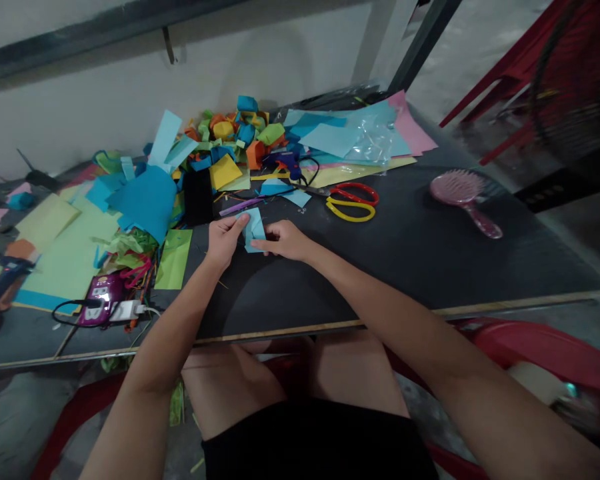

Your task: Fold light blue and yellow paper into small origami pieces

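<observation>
My left hand (223, 239) and my right hand (285, 240) both pinch a small folded piece of light blue paper (253, 228) just above the dark table (410, 260). The left fingers grip its left edge. The right fingers press its lower right side. Both hands are closed on the paper.
A heap of coloured paper scraps and folded pieces (230, 143) lies behind the hands. Red and yellow scissors (353, 201) lie to the right, a pink hairbrush (467, 199) further right. A purple power strip with a cable (103, 307) sits at the left front edge, beside green sheets (70, 253).
</observation>
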Demonstrator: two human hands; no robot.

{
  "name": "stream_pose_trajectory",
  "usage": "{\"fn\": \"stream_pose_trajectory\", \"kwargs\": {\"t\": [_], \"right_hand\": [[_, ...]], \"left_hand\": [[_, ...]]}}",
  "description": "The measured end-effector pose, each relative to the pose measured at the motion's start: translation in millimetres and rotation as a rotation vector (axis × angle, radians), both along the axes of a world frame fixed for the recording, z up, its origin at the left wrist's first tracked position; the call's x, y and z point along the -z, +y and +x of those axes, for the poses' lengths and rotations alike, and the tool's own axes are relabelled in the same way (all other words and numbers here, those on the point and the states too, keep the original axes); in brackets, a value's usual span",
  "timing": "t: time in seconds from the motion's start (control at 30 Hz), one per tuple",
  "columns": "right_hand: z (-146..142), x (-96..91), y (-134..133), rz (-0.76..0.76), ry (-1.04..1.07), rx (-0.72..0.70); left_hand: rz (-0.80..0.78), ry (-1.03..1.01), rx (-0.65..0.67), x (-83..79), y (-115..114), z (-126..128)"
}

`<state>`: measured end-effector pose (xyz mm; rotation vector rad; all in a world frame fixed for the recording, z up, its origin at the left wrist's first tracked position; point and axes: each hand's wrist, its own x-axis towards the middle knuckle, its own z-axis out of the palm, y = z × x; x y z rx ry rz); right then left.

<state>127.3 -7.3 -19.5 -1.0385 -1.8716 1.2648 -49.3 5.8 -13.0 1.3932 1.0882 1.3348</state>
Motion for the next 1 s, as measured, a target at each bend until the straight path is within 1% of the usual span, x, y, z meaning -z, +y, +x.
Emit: {"fn": "stream_pose_trajectory", "kwargs": {"t": [0.07,0.23,0.33,0.47,0.6,0.67,0.73,0.83,0.93,1.0], "right_hand": [[0,-1.6,-1,-0.007,-0.042,-0.009],[0,-6.1,-1,-0.039,-0.078,-0.022],[0,-6.5,-2,-0.013,-0.104,-0.024],[-1,-7.6,-3,-0.006,-0.139,-0.034],[-1,-11.9,-3,-0.008,-0.179,-0.055],[-1,-14.0,-3,-0.009,-0.201,-0.067],[-1,-15.2,-4,0.004,-0.227,-0.077],[-2,-15.9,-6,0.052,-0.262,-0.074],[-3,-16.1,-9,0.064,-0.243,-0.068],[-3,-16.0,-10,0.06,-0.232,-0.072]], "left_hand": [[-0.008,-0.009,0.019,-1.1,-2,1],[-0.049,-0.074,-0.008,0.7,-1,4],[-0.042,-0.12,-0.003,-0.1,0,3],[-0.024,-0.132,0.021,-2.0,-1,1],[-0.042,-0.156,-0.01,-1.4,1,-1],[-0.082,-0.146,-0.009,-1.5,2,-1],[-0.106,-0.09,-0.012,-2.3,2,-1],[-0.061,-0.018,-0.085,-3.6,0,-2],[0.008,-0.064,-0.163,-4.2,-1,-2],[0.004,-0.101,-0.125,-3.9,0,-3]]}}
